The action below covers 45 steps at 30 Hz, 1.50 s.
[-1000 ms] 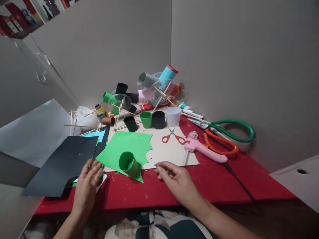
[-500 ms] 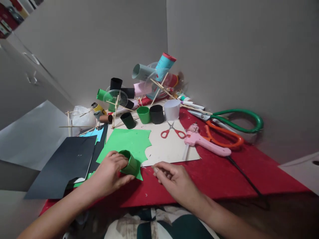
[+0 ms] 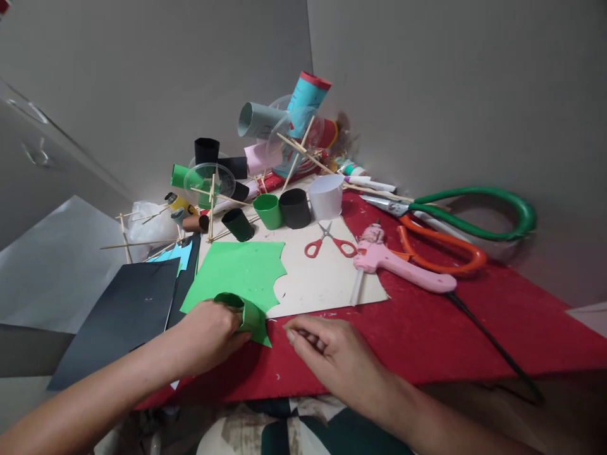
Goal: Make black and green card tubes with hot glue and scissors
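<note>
My left hand is closed on a green paper cup, its fingers reaching inside the rim and the thumb at the outside. The cup rests at the front corner of a green paper sheet, whose right edge is cut in scallops. Over the red cloth, my right hand is held with thumb and index finger pinched together; whatever lies between the tips is too small to make out. Red-handled scissors lie on the white board beyond it. A pink glue gun sits to their right.
Behind the sheet stand a dark cup, a green cup, a black cup and a white cup. Large shears lie at right. Stick structures with paper tubes fill the back. Black sheets lie at left.
The camera view has shifted slightly. My left hand has turned, and its fingers now reach deeper into the green cup. My right hand stays pinched near the same spot.
</note>
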Tool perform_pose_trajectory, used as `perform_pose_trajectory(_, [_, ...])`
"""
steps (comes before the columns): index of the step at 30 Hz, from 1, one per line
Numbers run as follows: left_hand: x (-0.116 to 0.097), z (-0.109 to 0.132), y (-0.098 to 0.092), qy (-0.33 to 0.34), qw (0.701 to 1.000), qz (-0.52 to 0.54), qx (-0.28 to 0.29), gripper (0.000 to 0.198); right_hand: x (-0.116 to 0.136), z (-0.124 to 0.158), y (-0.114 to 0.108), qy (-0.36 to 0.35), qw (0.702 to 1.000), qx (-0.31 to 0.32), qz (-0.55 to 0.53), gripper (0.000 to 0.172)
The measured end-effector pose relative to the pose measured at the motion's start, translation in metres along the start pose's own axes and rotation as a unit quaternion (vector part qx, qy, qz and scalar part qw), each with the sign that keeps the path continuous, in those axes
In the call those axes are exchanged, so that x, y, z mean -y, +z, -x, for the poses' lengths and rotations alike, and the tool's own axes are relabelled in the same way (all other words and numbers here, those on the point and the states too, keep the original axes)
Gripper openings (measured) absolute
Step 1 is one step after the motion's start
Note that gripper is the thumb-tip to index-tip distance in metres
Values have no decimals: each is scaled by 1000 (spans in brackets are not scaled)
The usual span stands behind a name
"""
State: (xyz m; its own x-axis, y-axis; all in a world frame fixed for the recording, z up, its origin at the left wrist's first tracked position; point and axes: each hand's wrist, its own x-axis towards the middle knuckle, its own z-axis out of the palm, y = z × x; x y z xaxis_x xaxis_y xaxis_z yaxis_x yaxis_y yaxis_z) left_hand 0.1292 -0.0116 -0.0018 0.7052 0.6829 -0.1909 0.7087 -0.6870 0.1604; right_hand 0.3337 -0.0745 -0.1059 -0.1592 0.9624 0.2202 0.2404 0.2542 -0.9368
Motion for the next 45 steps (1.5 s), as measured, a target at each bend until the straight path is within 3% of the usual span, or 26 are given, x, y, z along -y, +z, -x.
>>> perform_pose_trajectory(6, [-1, -5, -1, 2, 999, 41, -7, 31, -2, 1, -1, -3, 1000, 12, 4, 24])
perform_pose_trajectory(12, [-8, -6, -4, 3, 999, -20, 34, 12, -1, 0, -2, -3, 1000, 17, 2, 24])
perform_pose_trajectory(18, [-5, 6, -4, 0, 999, 44, -32, 15, -4, 2, 1, -8, 1000, 4, -4, 25])
perform_pose_trajectory(20, [-1, 15, -5, 4, 992, 99, -78, 11, -2, 3, -1, -18, 1000, -6, 7, 26])
perform_pose_trajectory(22, [3, 27, -6, 0, 973, 182, -143, 16, 4, 4, -5, -32, 999, -19, 15, 26])
perform_pose_trajectory(28, [13, 54, 6, -53, 868, 352, -345, 67, 48, -11, -26, -127, 986, -79, 71, 18])
perform_pose_trajectory(31, [14, 50, 23, -74, 807, 472, -346, 97, 70, -35, -26, -153, 970, -43, 185, 21])
perform_pose_trajectory(33, [14, 42, 35, -72, 788, 522, -319, 108, 80, -55, -20, -138, 945, 17, 295, 26])
perform_pose_trajectory(38, [19, 22, 56, -42, 810, 508, -290, 115, 90, -96, 3, -71, 873, 138, 463, 26])
perform_pose_trajectory(45, [34, 8, 78, -56, 876, 428, -214, 116, 84, -114, 19, -45, 838, 195, 508, 18])
